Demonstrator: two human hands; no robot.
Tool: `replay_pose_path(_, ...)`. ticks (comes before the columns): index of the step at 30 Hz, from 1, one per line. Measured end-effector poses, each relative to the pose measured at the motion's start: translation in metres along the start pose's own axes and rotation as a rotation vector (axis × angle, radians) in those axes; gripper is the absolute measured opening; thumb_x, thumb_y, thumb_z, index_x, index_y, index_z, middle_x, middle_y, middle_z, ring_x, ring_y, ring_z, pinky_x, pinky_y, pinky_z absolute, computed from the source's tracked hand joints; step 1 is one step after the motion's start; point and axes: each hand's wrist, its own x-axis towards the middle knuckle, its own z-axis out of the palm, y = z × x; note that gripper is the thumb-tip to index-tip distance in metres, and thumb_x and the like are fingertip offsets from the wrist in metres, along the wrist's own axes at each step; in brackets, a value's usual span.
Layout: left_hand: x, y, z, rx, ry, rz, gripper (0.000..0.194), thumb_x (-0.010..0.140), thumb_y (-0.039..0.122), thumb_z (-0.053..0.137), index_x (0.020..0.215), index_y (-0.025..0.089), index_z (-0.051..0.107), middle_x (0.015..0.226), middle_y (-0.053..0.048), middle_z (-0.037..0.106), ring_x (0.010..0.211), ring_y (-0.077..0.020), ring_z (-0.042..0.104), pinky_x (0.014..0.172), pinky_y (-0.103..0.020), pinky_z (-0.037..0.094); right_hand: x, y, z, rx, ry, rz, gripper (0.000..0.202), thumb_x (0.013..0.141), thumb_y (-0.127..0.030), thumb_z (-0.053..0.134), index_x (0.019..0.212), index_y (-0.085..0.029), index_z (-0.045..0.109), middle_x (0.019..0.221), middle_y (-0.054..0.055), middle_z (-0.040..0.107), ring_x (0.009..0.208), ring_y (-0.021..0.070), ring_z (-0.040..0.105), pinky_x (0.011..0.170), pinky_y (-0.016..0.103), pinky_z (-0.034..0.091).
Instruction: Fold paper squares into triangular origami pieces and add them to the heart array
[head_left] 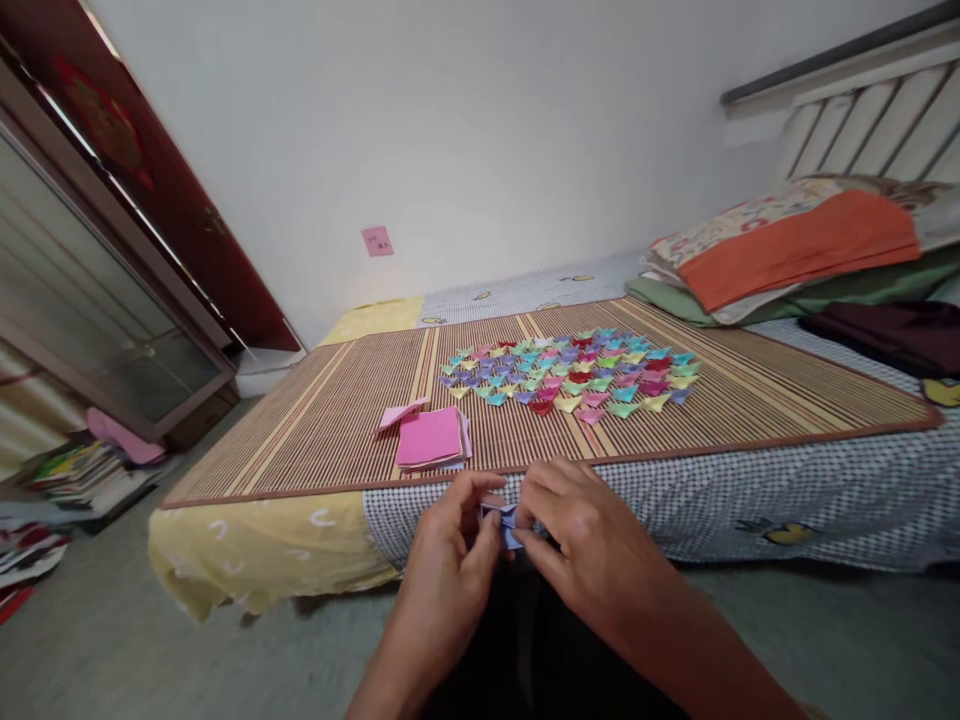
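Between my hands, in front of the bed's edge, is a small piece of folded blue paper (511, 538). My left hand (459, 545) pinches its left side between thumb and fingers. On its right side the fingers and thumb of my right hand (574, 520) are closed on it too. Part of the paper is hidden behind my fingers. Beyond my hands lies a stack of square paper sheets (429, 438), bright pink on top, with a lighter pink sheet (396, 414) resting at its left. Several rows of small folded paper boats (577, 377) in many colours stand on the mat.
A striped bamboo mat (330, 410) covers the bed, above a yellow and checked sheet (285, 545). Pillows (802, 250) and dark folded cloth (885, 335) lie at the right. A pink note (377, 241) sticks to the wall. Books (82, 475) are piled at the left.
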Motion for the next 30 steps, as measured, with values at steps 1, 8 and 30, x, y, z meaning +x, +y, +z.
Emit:
replay_pose_path(1, 0.000, 0.000, -0.001, -0.008, -0.007, -0.010, 0.020, 0.096, 0.024, 0.055, 0.115, 0.019, 0.061, 0.095, -0.005, 0.068, 0.076, -0.0170, 0.064, 0.067, -0.027, 0.053, 0.000, 0.000, 0.000, -0.004, -0.003, 0.006, 0.025, 0.082, 0.000, 0.069, 0.072, -0.018, 0.056, 0.085, 0.004, 0.064, 0.081, 0.0214, 0.054, 0.073, 0.035, 0.041)
replay_pose_path(8, 0.000, 0.001, -0.001, -0.037, -0.022, -0.031, 0.021, 0.094, 0.025, 0.057, 0.115, 0.019, 0.059, 0.095, -0.005, 0.067, 0.079, -0.0168, 0.061, 0.069, -0.027, 0.050, -0.001, 0.001, -0.001, -0.013, -0.020, 0.014, 0.020, 0.084, -0.003, 0.072, 0.078, -0.018, 0.061, 0.086, 0.004, 0.065, 0.083, 0.0230, 0.057, 0.073, 0.035, 0.043)
replay_pose_path(30, 0.007, -0.004, 0.006, -0.823, -0.092, -0.287, 0.046, 0.095, 0.059, 0.057, 0.113, 0.019, 0.070, 0.111, -0.010, 0.070, 0.100, -0.0207, 0.067, 0.083, -0.032, 0.056, 0.005, 0.002, 0.004, 0.087, 0.011, -0.017, 0.019, 0.091, -0.002, 0.064, 0.079, -0.017, 0.064, 0.089, 0.006, 0.067, 0.086, 0.0223, 0.058, 0.078, 0.035, 0.046)
